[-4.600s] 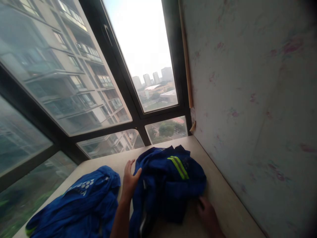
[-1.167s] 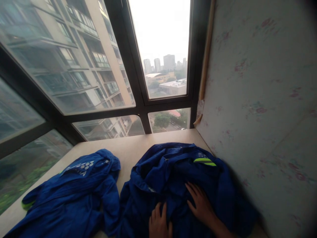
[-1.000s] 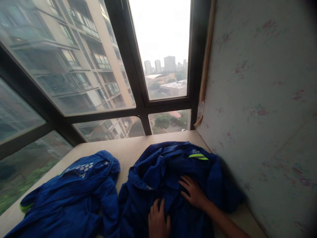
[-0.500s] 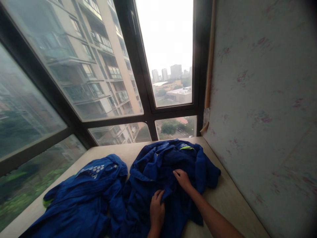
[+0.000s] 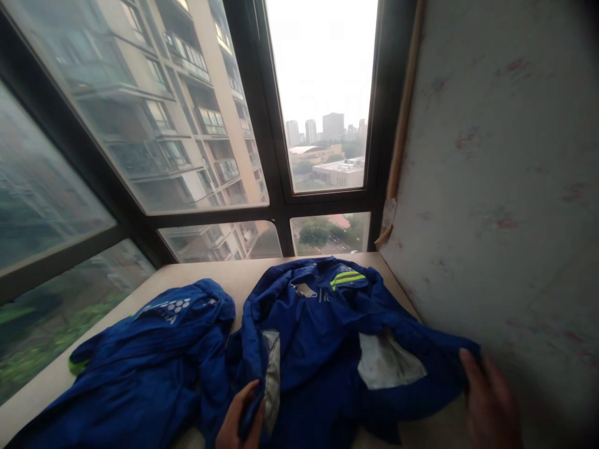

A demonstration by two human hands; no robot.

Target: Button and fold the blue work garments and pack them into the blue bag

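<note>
A blue jacket (image 5: 313, 349) lies spread open on the pale window sill, its inside showing with light grey patches on both front panels and a yellow-green striped piece near the collar. My left hand (image 5: 241, 418) grips its left front edge at the bottom of the view. Out at the right, my right hand (image 5: 489, 386) pinches the other front panel's edge and holds it stretched toward the wall; this hand is somewhat blurred. Beside the jacket on the left lies a second blue garment (image 5: 154, 362) with white dots and lettering, touched by neither hand.
The window sill (image 5: 187, 269) ends at dark-framed windows (image 5: 276, 212) in front and on the left. A wall with faded flower paper (image 5: 505, 187) rises close on the right, with peeling trim (image 5: 386, 224) at its corner.
My hands have moved apart, the right one far to the right, the left one down and left. The jacket front has opened out, exposing its grey patches and the collar area.
</note>
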